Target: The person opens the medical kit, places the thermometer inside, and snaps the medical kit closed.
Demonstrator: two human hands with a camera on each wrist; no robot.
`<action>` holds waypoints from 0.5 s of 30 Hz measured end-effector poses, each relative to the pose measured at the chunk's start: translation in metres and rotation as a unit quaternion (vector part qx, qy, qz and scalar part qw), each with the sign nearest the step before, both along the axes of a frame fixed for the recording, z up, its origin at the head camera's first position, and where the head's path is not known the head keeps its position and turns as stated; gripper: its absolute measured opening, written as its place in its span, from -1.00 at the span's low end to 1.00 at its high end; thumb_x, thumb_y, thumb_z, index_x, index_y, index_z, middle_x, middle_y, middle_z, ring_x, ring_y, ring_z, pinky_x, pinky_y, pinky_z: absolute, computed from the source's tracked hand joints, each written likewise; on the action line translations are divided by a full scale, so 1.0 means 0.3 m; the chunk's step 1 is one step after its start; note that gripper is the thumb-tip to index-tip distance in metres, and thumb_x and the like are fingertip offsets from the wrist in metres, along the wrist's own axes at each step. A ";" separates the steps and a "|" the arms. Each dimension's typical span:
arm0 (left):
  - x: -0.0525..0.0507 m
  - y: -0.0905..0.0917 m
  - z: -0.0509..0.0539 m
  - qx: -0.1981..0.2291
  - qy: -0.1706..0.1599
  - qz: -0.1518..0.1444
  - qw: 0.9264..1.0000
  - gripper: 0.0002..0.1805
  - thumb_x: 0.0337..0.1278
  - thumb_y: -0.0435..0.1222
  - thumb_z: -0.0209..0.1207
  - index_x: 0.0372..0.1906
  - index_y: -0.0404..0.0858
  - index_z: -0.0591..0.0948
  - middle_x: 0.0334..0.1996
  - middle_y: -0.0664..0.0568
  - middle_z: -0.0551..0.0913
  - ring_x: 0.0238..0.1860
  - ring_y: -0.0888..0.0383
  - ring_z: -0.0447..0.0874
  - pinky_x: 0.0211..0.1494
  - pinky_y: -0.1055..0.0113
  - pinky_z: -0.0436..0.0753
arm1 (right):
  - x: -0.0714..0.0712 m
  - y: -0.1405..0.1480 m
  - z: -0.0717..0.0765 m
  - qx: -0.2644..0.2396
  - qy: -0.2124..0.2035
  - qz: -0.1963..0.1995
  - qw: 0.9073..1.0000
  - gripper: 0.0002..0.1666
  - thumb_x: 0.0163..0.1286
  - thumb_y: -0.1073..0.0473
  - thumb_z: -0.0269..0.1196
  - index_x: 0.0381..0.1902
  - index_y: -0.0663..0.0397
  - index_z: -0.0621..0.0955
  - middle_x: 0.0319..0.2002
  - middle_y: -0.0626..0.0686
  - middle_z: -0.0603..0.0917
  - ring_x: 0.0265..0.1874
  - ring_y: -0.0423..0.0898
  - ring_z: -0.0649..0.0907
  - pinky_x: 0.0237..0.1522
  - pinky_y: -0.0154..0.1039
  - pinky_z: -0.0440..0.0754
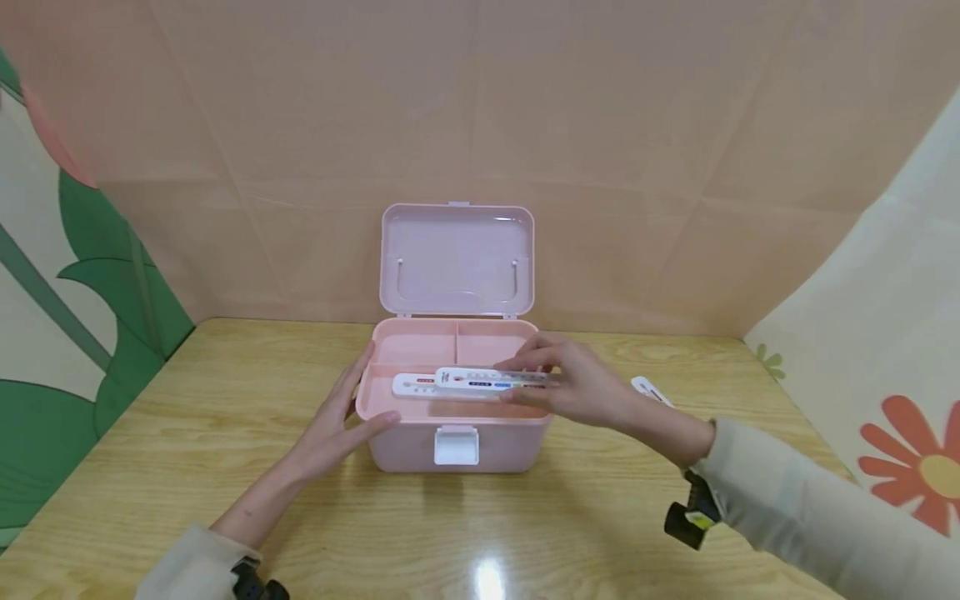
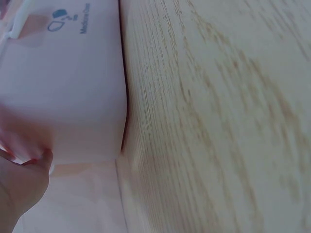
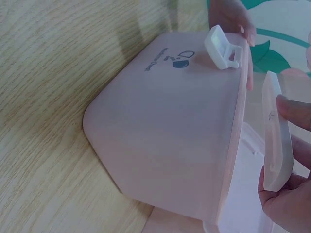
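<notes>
My right hand (image 1: 577,379) pinches a white thermometer (image 1: 480,379) by its right end, above the front compartment of a pink medicine chest (image 1: 457,446). In the right wrist view, this thermometer (image 3: 277,136) appears edge-on between thumb and fingers. Another white thermometer (image 1: 408,386) appears partly behind it, at the front compartment; whether it touches the tray I cannot tell. My left hand (image 1: 337,425) rests against the chest's left front corner, thumb over the front rim and fingers along the left side. The chest's lid (image 1: 457,258) stands raised at the back.
A further white printed strip (image 1: 651,390) lies on the wooden table (image 1: 255,375) to the right, partly hidden by my right forearm. A white latch (image 1: 456,447) is on the chest's front. Behind the table hangs a plain beige cloth (image 1: 300,150), with patterned cloths at both sides.
</notes>
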State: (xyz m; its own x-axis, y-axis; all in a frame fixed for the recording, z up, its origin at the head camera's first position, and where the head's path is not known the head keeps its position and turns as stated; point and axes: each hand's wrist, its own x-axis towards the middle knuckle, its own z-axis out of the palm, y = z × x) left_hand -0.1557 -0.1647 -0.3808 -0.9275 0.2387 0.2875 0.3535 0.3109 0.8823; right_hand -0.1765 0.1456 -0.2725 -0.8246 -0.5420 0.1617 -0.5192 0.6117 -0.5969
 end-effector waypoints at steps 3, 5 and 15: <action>-0.001 -0.001 -0.001 0.000 0.000 -0.001 1.000 -0.04 0.18 -0.24 0.23 0.54 0.04 -0.09 0.53 -0.10 -0.10 0.46 -0.16 0.01 0.37 -0.24 0.20 | -0.005 -0.013 -0.001 -0.004 0.004 0.015 1.000 -0.62 0.07 0.11 0.48 -0.10 0.00 0.74 -0.24 -0.11 0.62 -0.27 -0.13 0.48 -0.29 -0.32 0.44; 0.000 -0.001 -0.001 0.001 0.000 -0.001 1.000 -0.04 0.18 -0.24 0.23 0.54 0.05 -0.09 0.53 -0.10 -0.10 0.46 -0.16 0.01 0.37 -0.24 0.20 | -0.009 -0.023 -0.003 -0.006 0.011 0.028 1.000 -0.63 0.08 0.12 0.47 -0.10 0.02 0.74 -0.27 -0.12 0.63 -0.29 -0.15 0.48 -0.31 -0.35 0.44; 0.000 0.002 0.000 0.002 -0.001 0.001 1.000 -0.04 0.18 -0.25 0.23 0.54 0.03 -0.09 0.52 -0.11 -0.10 0.46 -0.15 0.01 0.37 -0.23 0.22 | -0.025 -0.068 -0.019 -0.011 0.008 0.063 0.998 -0.70 0.11 0.17 0.44 -0.16 0.10 0.75 -0.35 -0.09 0.65 -0.35 -0.19 0.51 -0.28 -0.35 0.49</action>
State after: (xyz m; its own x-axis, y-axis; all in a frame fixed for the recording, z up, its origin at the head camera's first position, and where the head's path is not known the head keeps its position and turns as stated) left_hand -0.1556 -0.1643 -0.3807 -0.9284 0.2356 0.2872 0.3517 0.3087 0.8837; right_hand -0.1839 0.1251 -0.2782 -0.7473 -0.6376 0.1873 -0.6006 0.5273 -0.6010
